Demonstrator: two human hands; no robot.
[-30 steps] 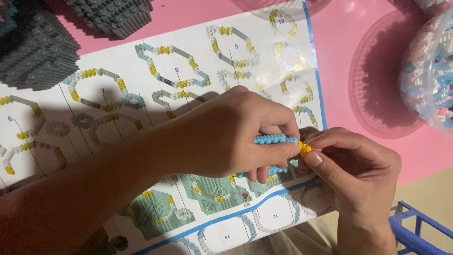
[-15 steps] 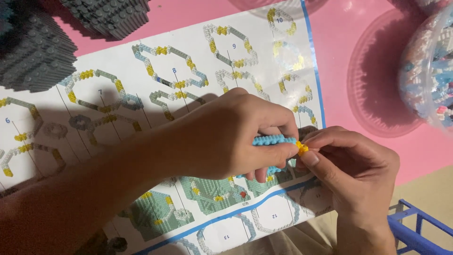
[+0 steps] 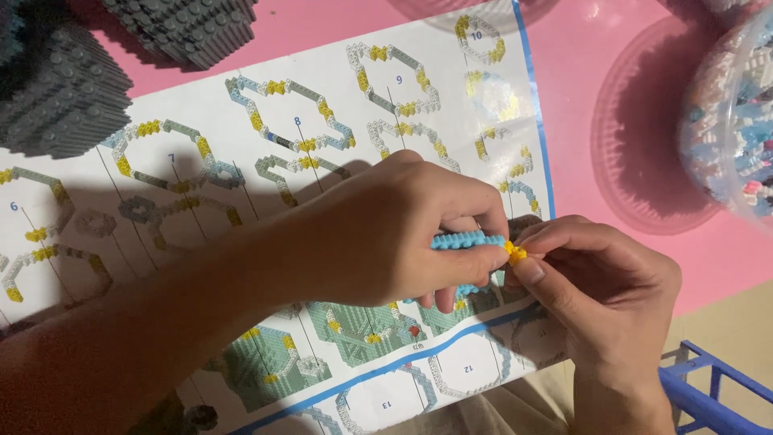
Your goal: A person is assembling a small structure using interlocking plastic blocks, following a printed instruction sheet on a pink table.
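The left hand [image 3: 386, 234] has its grip closed on a short light-blue brick strip [image 3: 467, 241], thumb under it and fingers curled over the top, so only the strip's upper edge and a little blue below the fingers show. The strip lies roughly level, held just above the paper, near the middle of the view. At its right end sits a small yellow brick [image 3: 515, 253], and the right hand [image 3: 604, 298] pinches that piece between thumb and fingertips, its grip closed on it. The two hands meet there, fingertips touching or nearly so.

Under both hands lies a printed instruction sheet [image 3: 241, 161], white with a blue border, showing numbered build steps as rings and chains of grey, blue and yellow bricks, with green-toned panels along its lower part. The hands cast a dark shadow across its left half. The sheet rests on a pink table [image 3: 580, 72].

To the upper left, two dark grey brick blocks [image 3: 64, 89] stand partly on the sheet's edge. At the right, a round pink lid [image 3: 644, 153] lies flat on the table, and just beside it a clear tub [image 3: 733, 121] holds loose small bricks in blue, white and pink. In the lower right corner, off the table, part of a blue frame [image 3: 708, 391] shows.
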